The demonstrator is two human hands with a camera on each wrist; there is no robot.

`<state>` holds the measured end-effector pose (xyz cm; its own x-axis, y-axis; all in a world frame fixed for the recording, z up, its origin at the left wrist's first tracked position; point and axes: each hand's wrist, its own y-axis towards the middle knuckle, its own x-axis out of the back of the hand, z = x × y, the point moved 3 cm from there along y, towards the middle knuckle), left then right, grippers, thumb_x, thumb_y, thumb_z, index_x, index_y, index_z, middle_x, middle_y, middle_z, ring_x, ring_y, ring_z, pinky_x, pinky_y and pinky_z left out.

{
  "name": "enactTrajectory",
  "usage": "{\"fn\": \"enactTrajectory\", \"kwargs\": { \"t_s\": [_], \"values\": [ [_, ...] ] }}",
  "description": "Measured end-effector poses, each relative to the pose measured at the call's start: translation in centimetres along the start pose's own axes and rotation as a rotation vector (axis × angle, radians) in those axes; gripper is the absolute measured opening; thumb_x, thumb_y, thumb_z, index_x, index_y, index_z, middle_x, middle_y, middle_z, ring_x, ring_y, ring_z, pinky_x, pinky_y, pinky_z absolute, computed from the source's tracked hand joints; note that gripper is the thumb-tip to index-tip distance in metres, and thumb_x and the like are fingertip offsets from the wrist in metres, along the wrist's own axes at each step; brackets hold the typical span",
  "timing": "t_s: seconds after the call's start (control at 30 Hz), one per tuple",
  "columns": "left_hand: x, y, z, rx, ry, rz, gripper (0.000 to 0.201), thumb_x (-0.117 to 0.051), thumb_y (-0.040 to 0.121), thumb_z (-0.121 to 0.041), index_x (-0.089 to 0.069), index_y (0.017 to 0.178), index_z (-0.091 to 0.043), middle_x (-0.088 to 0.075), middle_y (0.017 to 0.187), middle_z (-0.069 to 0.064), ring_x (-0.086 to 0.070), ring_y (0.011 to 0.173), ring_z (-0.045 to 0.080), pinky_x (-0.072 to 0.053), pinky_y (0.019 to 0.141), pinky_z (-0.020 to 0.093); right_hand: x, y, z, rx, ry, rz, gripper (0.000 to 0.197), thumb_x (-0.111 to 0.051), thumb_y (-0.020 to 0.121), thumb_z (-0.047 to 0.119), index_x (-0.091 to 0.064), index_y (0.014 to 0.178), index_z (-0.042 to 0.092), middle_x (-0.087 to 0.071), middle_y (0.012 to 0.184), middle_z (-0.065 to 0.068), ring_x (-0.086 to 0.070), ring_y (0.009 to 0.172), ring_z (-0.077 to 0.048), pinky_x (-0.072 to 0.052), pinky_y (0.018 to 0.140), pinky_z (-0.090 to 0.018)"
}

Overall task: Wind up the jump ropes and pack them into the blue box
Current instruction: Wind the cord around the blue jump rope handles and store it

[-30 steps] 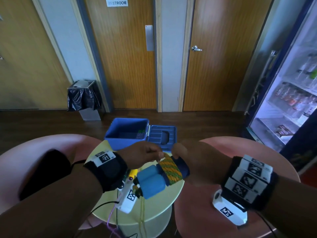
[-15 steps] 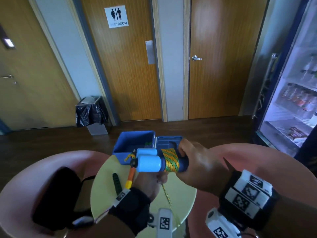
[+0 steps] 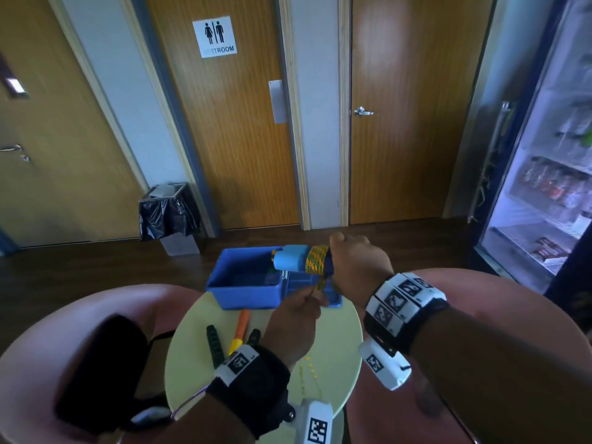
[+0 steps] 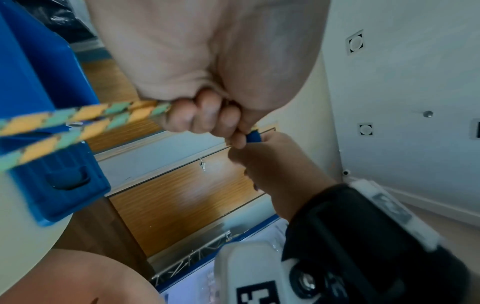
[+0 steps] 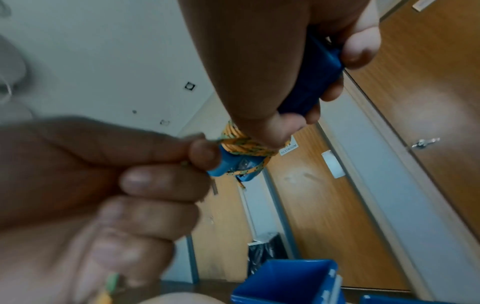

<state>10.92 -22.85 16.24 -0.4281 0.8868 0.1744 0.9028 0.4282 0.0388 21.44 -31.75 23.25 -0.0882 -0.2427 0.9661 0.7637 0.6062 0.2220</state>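
My right hand [image 3: 350, 262] grips the dark ends of two blue jump-rope handles [image 3: 290, 257], held level above the open blue box [image 3: 246, 294]. Yellow-green rope [image 3: 317, 262] is wound round them in several turns. Just below the bundle my left hand [image 3: 312, 298] pinches the loose strands of this rope [image 4: 78, 123], which run taut. In the right wrist view my fingers [image 5: 361, 51] curl round the blue handle [image 5: 311, 82], with the windings [image 5: 241, 144] beyond. The box's lid [image 3: 333, 302] lies open to its right.
The box stands at the far edge of a small round pale-yellow table [image 3: 339, 341]. An orange handle [image 3: 240, 328] and black handles [image 3: 214, 344] lie on it near my left wrist. Pink chairs [image 3: 480, 299] flank the table, and a dark bag [image 3: 99, 370] lies on the left one.
My right hand has lifted the wound handles up and away, over the box. My left hand dropped beneath the bundle and now pulls the rope downward.
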Motion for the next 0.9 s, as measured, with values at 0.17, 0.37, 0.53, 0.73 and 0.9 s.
{"fn": "enactTrajectory", "kwargs": {
  "t_s": [0.17,0.37,0.53,0.73,0.9],
  "values": [
    [-0.2,0.3,-0.4,-0.004,0.283,0.045,0.027,-0.053,0.097,-0.018,-0.059,0.072,-0.012,-0.036,0.046,-0.008,-0.03,0.043,0.005,-0.025,0.051,0.028,-1.6,-0.3,0.0,-0.03,-0.126,0.094,0.034,-0.064,0.086,0.014,-0.046,0.115,0.01,-0.059,0.114,-0.008,-0.056,0.106,-0.028,-0.047,0.069,-0.038],
    [-0.1,0.1,-0.1,-0.12,0.651,0.165,0.029,-0.056,0.095,-0.031,-0.051,0.074,-0.012,-0.047,0.066,0.014,-0.044,0.052,0.005,-0.033,0.056,0.029,-3.2,-1.4,-0.3,-0.041,-0.189,0.168,0.036,-0.062,0.09,0.017,-0.046,0.121,0.009,-0.06,0.115,-0.01,-0.056,0.109,-0.028,-0.044,0.067,-0.037],
    [0.2,0.5,-0.6,-0.184,0.918,0.224,0.03,-0.057,0.093,-0.04,-0.051,0.07,-0.023,-0.052,0.069,-0.005,-0.052,0.071,0.017,-0.037,0.063,0.031,-4.1,-2.2,-0.1,0.023,-0.307,0.256,0.033,-0.058,0.091,0.013,-0.049,0.123,0.011,-0.062,0.114,-0.008,-0.058,0.107,-0.027,-0.047,0.071,-0.037],
    [2.0,1.6,-1.9,-0.404,1.128,0.339,0.027,-0.057,0.09,-0.054,-0.067,0.107,-0.037,-0.069,0.088,-0.008,-0.061,0.079,0.012,-0.044,0.07,0.028,-4.4,-3.8,0.2,0.395,-0.328,0.374,0.018,-0.057,0.088,0.018,-0.053,0.106,0.016,-0.063,0.101,-0.003,-0.063,0.092,-0.028,-0.054,0.074,-0.038],
    [2.7,1.8,-2.0,-0.362,0.981,0.478,0.016,-0.06,0.092,-0.05,-0.064,0.091,-0.034,-0.061,0.07,-0.017,-0.054,0.065,-0.001,-0.038,0.062,0.02,-2.2,-4.7,0.2,0.505,-0.269,0.411,0.017,-0.06,0.085,0.017,-0.044,0.087,0.022,-0.055,0.08,0.004,-0.061,0.078,-0.021,-0.058,0.073,-0.04]
  ]
}}
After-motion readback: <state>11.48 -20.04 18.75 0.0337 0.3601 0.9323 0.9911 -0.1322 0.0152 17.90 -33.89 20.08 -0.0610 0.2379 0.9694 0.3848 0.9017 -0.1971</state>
